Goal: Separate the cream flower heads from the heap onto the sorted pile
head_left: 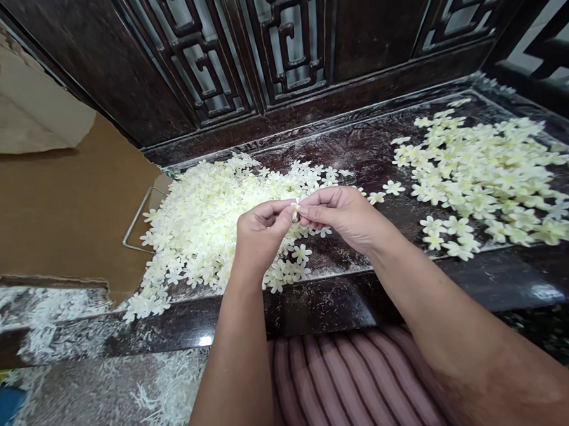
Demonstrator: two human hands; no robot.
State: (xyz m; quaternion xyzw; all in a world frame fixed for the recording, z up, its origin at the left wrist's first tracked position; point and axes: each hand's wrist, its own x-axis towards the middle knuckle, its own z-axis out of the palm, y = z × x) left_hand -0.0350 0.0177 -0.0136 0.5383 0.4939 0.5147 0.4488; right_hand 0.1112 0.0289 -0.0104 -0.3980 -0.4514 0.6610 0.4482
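A small white flower (296, 205) is pinched between the fingertips of both hands, above the dark wooden bench. My left hand (265, 228) grips it from the left with thumb and forefinger closed. From the other side, my right hand (340, 211) meets it with thumb and fingers pressed together. The fingers cover most of the flower, and a small dark, shiny spot shows just under it. Behind and below the hands spreads a large heap of pale five-petalled flowers (213, 223). A looser, yellower pile of flowers (483, 177) lies to the right.
Carved dark wood panels (285, 35) rise behind the bench seat (357, 142). On the left stands a cardboard piece (50, 212) beside a bent wire loop (135, 221). White shreds (172, 390) litter the floor and the bench's left end. Striped cloth (341, 388) covers my lap.
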